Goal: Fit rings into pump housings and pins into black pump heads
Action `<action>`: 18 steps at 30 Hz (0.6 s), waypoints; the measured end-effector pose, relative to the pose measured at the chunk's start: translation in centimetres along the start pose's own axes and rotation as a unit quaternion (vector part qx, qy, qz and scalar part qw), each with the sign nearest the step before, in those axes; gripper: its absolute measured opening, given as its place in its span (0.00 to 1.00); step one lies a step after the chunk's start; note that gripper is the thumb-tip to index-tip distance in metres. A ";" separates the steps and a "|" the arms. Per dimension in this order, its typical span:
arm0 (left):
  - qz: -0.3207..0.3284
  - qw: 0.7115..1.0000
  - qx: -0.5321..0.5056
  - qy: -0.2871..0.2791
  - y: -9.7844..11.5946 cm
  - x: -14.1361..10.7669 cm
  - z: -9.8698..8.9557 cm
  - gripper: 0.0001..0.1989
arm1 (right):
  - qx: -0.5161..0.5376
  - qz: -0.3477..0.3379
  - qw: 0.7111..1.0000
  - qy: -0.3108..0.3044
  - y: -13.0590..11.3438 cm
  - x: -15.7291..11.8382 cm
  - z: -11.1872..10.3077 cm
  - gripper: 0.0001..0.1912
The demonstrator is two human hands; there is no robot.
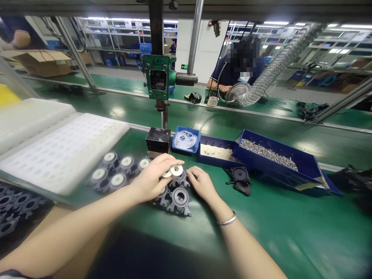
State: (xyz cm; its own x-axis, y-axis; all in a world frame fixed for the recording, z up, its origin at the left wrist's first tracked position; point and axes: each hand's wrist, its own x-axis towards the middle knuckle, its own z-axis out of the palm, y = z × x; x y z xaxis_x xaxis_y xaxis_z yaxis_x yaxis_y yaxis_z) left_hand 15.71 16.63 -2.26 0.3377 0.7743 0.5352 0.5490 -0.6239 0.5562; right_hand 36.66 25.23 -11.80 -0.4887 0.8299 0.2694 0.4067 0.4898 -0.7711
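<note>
In front of the black block [158,140], two white rings [180,170] are held in the left hand [152,176]; they are pinched between the thumb and the fingers, the gap being only as wide as the rings, and one is turned so that its central hole can be seen. The rings are held above black housings [180,197], by which the green tabletop [232,236] in front of the block is partly covered. To the left of the block, further housings are topped with white rings, while the nearest ones in front of it are left bare.

The right hand [202,184], in front of the block and to its right, is loosely curled, with thumb and forefinger brought close together beside a housing; whether anything is pinched or touched there cannot be told. To the right of the block are placed a blue tray [181,150] of white loops, a navy bin [216,161] of small cream pieces and a larger navy bin [270,178] of metal pins.
</note>
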 end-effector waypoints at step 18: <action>-0.150 0.983 0.028 -0.102 -0.4 2.0 2.2 0.09 | 0.015 -0.010 1.000 0.006 -0.2 -0.2 0.0 0.10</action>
State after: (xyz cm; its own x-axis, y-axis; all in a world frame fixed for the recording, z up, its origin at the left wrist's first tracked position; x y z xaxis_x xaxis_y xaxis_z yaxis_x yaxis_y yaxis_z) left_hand 17.83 18.68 -2.76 0.2976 0.9312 0.2104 0.6861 -0.3619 0.6312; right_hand 36.68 24.92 -11.69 -0.4871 0.8232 0.2917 0.3740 0.4984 -0.7821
